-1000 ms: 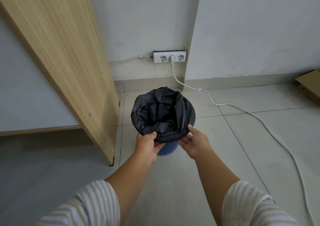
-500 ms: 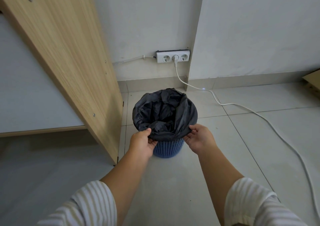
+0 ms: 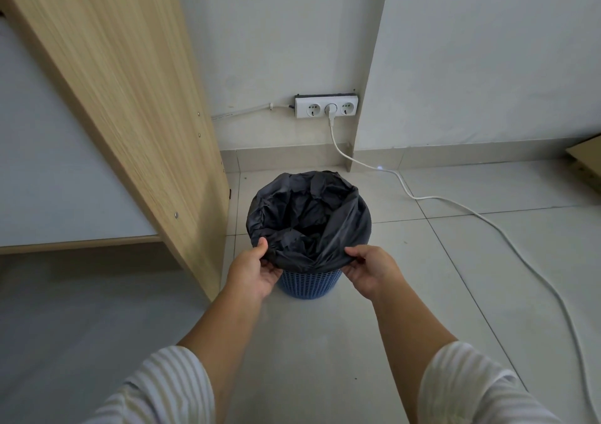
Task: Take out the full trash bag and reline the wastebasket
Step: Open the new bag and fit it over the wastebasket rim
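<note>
A small blue perforated wastebasket (image 3: 309,285) stands on the tiled floor near the wall corner. A dark grey trash bag (image 3: 344,222) lines it, its edge folded over the rim all round. My left hand (image 3: 253,272) pinches the bag's folded edge at the near left of the rim. My right hand (image 3: 369,270) pinches the same edge at the near right. The inside of the bag is dark and crumpled; what it holds is hidden.
A tall wooden panel (image 3: 130,98) of a desk or cabinet stands just left of the basket. A white socket strip (image 3: 326,107) sits on the wall behind, and its white cable (image 3: 487,225) trails across the floor to the right. A cardboard piece (image 3: 587,158) lies far right.
Both hands moved apart along the near rim, spreading the bag's edge wider over the basket. The camera shifted slightly, so the basket sits lower in the view.
</note>
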`<state>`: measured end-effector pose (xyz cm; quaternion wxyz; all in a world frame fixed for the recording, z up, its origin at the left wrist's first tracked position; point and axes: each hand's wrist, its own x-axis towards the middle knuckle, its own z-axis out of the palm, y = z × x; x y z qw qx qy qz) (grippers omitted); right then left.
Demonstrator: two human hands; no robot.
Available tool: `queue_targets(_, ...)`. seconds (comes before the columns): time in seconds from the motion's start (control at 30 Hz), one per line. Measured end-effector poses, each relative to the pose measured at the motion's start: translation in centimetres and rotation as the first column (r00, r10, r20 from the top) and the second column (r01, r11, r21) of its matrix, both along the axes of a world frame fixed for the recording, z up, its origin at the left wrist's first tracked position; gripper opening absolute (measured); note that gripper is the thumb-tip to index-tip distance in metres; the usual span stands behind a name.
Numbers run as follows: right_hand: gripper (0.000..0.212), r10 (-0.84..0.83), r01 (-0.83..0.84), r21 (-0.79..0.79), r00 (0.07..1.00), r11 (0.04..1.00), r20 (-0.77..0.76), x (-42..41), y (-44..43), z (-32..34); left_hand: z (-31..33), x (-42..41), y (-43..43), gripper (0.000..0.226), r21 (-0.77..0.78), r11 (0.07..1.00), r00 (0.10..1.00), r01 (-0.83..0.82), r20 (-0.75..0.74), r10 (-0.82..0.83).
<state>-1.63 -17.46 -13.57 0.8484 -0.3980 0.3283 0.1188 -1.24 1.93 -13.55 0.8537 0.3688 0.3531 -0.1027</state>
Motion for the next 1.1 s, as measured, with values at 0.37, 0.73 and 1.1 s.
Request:
queue_targets(0.37, 0.015, 0.132, -0.137, -0.066, 0.989, 0.988, -0.074, -0.7, -0.8, 0.4, 0.3, 0.9, 0.5, 0.03, 0.237, 0.968, 0.997, 0.08, -0.011, -0.079)
queue_targets(0.73, 0.031, 0.029, -0.042, -0.134, 0.995, 0.99, -0.098, 0.1, -3.0, 0.9, 0.8, 1.3, 2.3, 0.019, 0.375, 0.892, 0.964, 0.252, -0.019, -0.264)
queue_targets(1.1, 0.027, 0.068, -0.077, -0.382, 0.997, 0.921, -0.037, 1.8, -3.6, 1.2, 0.1, 2.0, 2.5, 0.015, 0.431, 0.865, 0.96, 0.259, -0.016, -0.279)
